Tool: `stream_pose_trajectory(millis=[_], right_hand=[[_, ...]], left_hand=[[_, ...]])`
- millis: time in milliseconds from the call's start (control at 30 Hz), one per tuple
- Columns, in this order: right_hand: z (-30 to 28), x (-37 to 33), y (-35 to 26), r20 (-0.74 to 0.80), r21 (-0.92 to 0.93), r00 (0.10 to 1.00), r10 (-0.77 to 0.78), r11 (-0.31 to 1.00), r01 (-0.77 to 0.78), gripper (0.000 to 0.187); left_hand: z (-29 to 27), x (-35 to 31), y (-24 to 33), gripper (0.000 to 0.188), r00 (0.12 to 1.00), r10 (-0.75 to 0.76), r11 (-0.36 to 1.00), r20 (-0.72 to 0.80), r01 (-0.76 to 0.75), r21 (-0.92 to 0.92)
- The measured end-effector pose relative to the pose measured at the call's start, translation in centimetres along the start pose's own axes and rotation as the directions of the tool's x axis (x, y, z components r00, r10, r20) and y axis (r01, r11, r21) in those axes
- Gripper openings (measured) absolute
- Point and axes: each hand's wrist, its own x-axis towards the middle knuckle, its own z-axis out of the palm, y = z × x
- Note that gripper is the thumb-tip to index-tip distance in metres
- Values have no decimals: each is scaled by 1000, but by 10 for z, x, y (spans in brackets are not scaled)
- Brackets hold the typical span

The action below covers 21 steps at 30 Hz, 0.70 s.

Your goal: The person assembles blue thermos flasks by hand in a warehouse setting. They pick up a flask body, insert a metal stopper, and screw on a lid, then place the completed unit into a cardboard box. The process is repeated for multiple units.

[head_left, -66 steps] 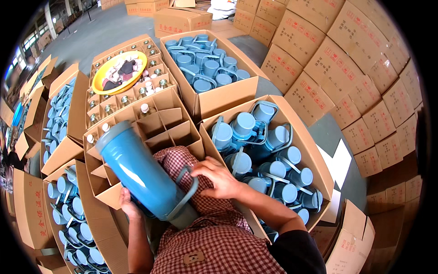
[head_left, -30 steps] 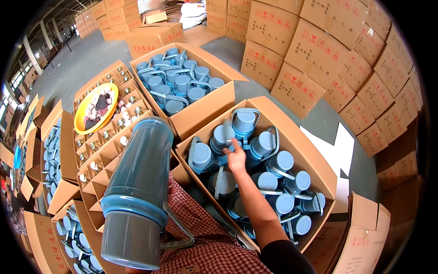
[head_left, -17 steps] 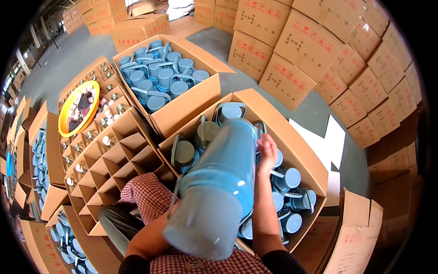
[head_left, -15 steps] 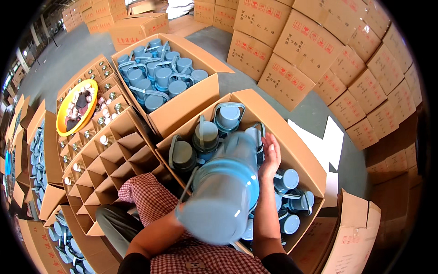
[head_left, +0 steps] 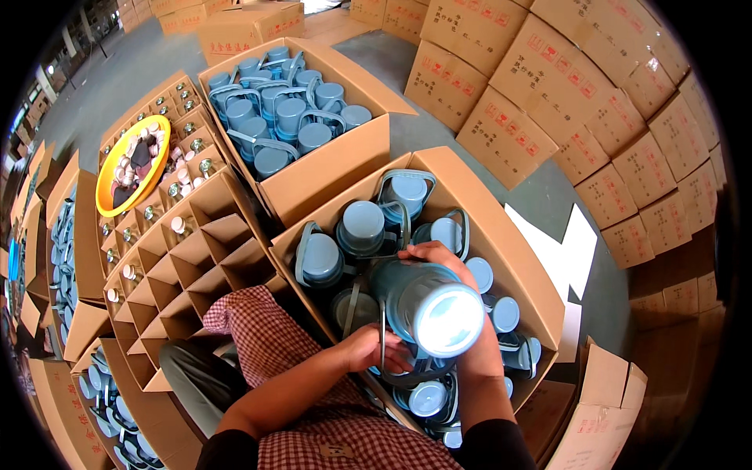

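A blue thermos flask (head_left: 407,294) with a loop handle is tilted over the open carton (head_left: 470,168) in front of me, its pale round cap toward me. My right hand (head_left: 444,257) wraps round its far side from the right. On the left, my left hand (head_left: 378,349) has its fingers curled at the dark carrying handle beside the flask. Other blue flasks, such as one upright flask (head_left: 364,222), stand in the same carton around and below my hands. Part of the carton's near contents is hidden by my hands and forearms.
A divided carton (head_left: 196,251) at left holds glass bottle-like pieces with pale caps, and a yellow basin (head_left: 103,188) of small parts rests on it. Another carton (head_left: 329,180) full of flasks stands beyond. Sealed cartons (head_left: 540,70) are stacked at right; white sheets (head_left: 548,243) lie on the floor.
The flask has come down and away from me into the carton area, turning so its round cap shows. My right hand has closed round it; my left hand has come into view at the handle.
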Motion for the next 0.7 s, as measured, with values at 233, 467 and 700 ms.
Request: stream_pose_trajectory(millis=[233, 467, 700], right_hand=[[-68, 31, 151, 59, -408, 917, 395, 848, -339, 32], [-65, 33, 130, -6, -152, 833, 554, 822, -548, 31], [-80, 41, 44, -600, -648, 798, 59, 549, -528, 38]], left_hand=[[10, -30, 21, 46, 981, 48, 998, -189, -39, 52], [12, -24, 17, 46, 995, 27, 936, -100, 10, 351], [-3, -38, 6, 44, 982, 115, 887, -147, -35, 460]])
